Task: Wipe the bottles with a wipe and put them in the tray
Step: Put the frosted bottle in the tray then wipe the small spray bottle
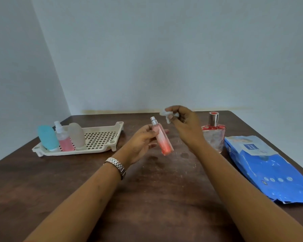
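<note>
Both of my forearms reach in from the bottom edge over the dark wooden table, with a metal watch on the left wrist. My left hand has its fingers and thumb curled round the slim pink spray bottle, holding it in the air above the table, nearly upright with its silver nozzle tipped a little to the left. My right hand is raised just beyond the nozzle and pinches a crumpled white wipe in its fingertips; wipe and bottle are close but apart. Off to the left, well apart from my hands, sits the cream tray, and at its left end a teal bottle, a clear spray bottle of pink liquid and a frosted bottle stand side by side. To the right, a square glass bottle with a silver cap stands behind my right forearm, and a blue wipes pack lies flat just beside it.
</note>
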